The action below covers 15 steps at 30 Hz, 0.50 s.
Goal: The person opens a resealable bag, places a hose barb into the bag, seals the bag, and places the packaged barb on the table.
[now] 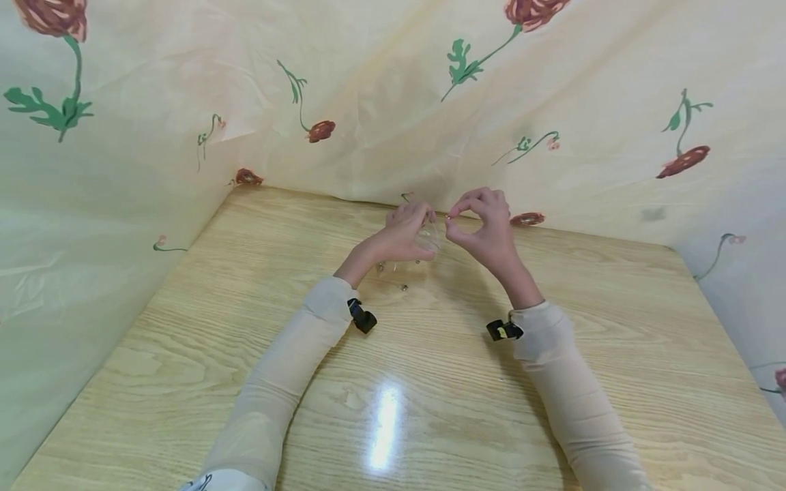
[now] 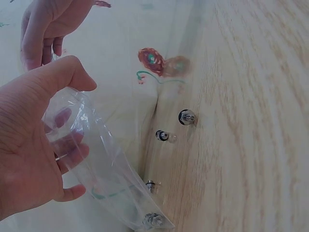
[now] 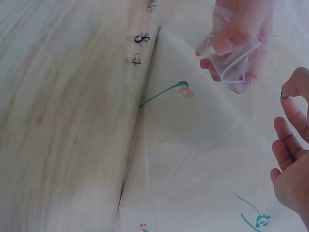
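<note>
Floral cloth behind wood-grain table; left hand grips clear bag, right hand pinches small piece.

Left arm: stretched forward, angled in toward my right side.
Right arm: same reach, angled in toward my left.
Left hand: thumb spread apart from the fingers, fingers bent, gripping.
Right hand: thumb and index fingertips in a pinch, my other fingers loosely curled.
Hand spacing: near each other, not touching, fingertips facing inward.
</note>
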Each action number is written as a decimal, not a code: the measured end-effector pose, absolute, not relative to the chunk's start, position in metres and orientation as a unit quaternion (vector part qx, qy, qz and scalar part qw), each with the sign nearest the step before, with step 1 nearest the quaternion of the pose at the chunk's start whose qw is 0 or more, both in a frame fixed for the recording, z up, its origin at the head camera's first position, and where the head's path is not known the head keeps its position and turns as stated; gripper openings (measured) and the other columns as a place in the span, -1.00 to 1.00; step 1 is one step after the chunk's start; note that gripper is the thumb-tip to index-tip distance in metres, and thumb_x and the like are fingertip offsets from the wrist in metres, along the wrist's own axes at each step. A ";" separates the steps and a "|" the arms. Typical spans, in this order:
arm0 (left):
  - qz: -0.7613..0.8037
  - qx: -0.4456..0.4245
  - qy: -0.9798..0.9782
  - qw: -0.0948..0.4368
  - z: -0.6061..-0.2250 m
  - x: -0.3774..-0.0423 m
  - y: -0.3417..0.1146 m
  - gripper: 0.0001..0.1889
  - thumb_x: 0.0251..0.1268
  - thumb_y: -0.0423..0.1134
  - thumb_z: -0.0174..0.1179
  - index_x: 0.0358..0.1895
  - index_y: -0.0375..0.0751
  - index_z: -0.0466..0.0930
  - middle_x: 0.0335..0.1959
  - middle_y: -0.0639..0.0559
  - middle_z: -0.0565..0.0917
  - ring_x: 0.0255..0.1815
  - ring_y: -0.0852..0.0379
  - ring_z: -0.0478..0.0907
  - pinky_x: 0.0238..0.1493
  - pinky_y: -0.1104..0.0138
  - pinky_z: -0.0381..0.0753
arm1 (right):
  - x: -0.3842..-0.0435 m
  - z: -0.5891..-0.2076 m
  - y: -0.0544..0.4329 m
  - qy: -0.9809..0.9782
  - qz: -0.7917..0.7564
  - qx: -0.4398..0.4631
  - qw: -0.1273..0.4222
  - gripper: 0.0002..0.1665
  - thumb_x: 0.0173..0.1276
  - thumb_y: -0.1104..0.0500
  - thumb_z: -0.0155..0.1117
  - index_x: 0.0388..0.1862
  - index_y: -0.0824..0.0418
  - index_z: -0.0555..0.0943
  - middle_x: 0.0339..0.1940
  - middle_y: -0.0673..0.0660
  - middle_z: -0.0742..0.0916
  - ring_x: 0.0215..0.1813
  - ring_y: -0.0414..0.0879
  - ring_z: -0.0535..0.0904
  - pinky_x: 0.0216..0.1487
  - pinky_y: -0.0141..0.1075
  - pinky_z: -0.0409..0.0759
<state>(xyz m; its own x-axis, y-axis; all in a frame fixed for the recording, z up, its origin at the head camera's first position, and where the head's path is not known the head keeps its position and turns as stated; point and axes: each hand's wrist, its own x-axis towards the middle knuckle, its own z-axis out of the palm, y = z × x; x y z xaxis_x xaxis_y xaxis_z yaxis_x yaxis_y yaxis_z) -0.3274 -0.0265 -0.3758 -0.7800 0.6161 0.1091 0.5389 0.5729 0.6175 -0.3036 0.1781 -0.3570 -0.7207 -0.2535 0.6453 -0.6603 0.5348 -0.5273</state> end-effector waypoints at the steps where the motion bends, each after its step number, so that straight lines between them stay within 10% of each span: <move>1: 0.328 0.327 0.884 0.059 -0.376 -0.327 -0.026 -0.40 0.25 -0.14 0.36 0.21 -0.10 0.19 0.15 -0.20 0.35 0.16 -0.07 0.19 0.25 -0.03 0.03 | -0.304 -0.358 0.177 -0.836 0.396 0.276 0.260 -0.93 0.11 0.36 0.41 -0.38 0.30 0.70 -0.12 0.31 0.65 -0.01 0.16 0.33 0.14 0.04 0.15; 15: 0.319 0.325 0.889 0.047 -0.378 -0.327 -0.025 -0.39 0.22 -0.14 0.41 0.19 -0.10 0.22 0.03 -0.09 0.35 0.13 -0.06 0.20 0.17 0.02 0.07 | -0.301 -0.365 0.170 -0.822 0.396 0.310 0.268 -0.92 0.10 0.38 0.42 -0.39 0.30 0.71 -0.13 0.31 0.65 -0.03 0.13 0.31 0.21 0.10 0.10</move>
